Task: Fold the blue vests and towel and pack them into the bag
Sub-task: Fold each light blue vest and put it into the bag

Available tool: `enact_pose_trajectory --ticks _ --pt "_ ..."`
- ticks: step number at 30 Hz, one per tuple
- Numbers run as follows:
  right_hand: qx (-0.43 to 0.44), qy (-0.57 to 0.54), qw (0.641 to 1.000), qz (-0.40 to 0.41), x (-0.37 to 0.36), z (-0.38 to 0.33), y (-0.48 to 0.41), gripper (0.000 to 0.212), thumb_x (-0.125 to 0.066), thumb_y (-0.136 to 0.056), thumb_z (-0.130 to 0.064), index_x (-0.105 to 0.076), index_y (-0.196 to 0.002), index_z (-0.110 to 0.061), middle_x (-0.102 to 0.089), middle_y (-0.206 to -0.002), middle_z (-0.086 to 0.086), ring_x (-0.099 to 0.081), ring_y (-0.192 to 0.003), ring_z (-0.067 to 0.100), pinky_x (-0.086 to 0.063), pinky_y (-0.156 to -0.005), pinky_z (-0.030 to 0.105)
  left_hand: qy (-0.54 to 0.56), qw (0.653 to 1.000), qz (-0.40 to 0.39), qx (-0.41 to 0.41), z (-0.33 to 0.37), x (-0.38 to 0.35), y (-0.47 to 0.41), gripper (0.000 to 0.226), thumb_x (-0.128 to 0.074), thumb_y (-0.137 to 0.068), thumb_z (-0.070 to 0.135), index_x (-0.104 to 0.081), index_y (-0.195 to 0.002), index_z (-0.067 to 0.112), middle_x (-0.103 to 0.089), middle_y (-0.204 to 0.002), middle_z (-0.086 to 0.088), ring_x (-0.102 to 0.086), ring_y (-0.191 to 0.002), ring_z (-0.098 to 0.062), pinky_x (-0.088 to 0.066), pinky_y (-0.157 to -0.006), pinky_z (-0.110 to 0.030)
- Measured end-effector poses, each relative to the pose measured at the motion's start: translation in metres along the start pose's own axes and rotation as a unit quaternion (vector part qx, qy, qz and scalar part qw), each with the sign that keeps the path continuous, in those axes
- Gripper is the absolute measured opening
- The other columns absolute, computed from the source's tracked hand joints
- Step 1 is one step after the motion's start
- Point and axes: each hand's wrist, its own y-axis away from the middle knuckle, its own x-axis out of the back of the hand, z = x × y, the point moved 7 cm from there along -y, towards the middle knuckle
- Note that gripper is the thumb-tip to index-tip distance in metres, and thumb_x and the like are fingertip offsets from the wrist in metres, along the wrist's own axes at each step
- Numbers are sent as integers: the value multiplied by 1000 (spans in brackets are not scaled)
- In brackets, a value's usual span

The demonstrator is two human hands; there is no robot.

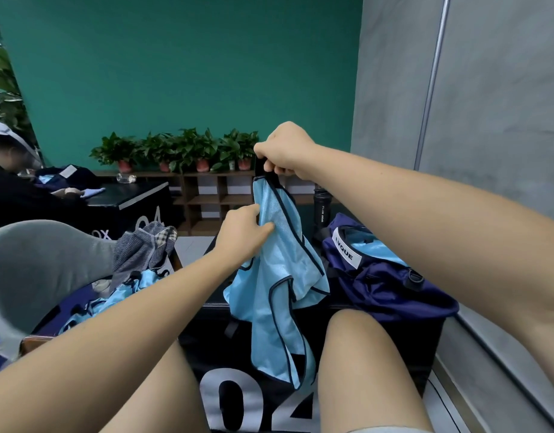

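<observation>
The person's two arms are bare along their whole visible length, from the left hand [241,235] and the right hand [288,150] back to the edges of the view, with bare wrists and bare fingers [266,228]. Both thighs [363,370] are bare as well, up to the knees. At the very bottom edge, over the right thigh, a narrow strip of pale grey cloth [389,430] shows, with too little in view to tell which garment it is.
</observation>
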Motion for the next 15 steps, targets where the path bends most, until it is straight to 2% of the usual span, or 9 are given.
enact_pose_trajectory --ticks 3,6,9,11,13,15 --pt "2 12 1000 -7 1 10 2 8 -60 -88 -13 -66 -84 -9 -75 -66 6 -57 -45 17 -38 -42 20 16 1000 -15 1 -6 7 -5 26 -68 -92 35 -65 -83 10 -70 -77 -4 -65 -72 -21 -53 -63 -39" --pt "9 0 1000 -19 -3 26 8 13 -58 -89 -14 -69 -90 -8 -78 -74 9 -66 -55 18 -48 -53 28 40 999 -29 23 -16 15 -10 30 -68 -89 36 -70 -89 6 -74 -82 -7 -68 -74 -23 -54 -63 -39" --pt "35 16 999 -30 -12 47 26 17 -60 -88 -15 -69 -86 -1 -77 -79 15 -68 -60 20 -50 -55 32 72 996 -13 52 -21 25 -14 36 -70 -87 32 -63 -87 -3 -65 -73 -9 -52 -62 -19 -40 -57 -33" --pt "51 32 996 -65 -25 66 44 14 -65 -90 -21 -68 -91 -8 -77 -82 12 -70 -61 17 -50 -54 31 86 994 -11 71 -26 30 -17 38 -70 -87 31 -59 -86 -5 -61 -72 -11 -49 -63 -18 -38 -57 -32" --pt "72 61 991 -93 -39 85 64 17 -69 -94 -34 -65 -91 -19 -76 -81 4 -70 -63 13 -50 -53 29 100 992 -9 80 -29 35 -20 38 -69 -85 33 -62 -88 -4 -68 -79 -17 -57 -66 -23 -47 -58 -36" --pt "96 80 989 -81 -46 102 83 22 -68 -97 -45 -60 -92 -24 -73 -79 1 -68 -65 14 -51 -57 28 113 989 -6 90 -33 39 -23 36 -69 -83 36 -69 -91 0 -75 -86 -15 -71 -76 -31 -61 -65 -44"
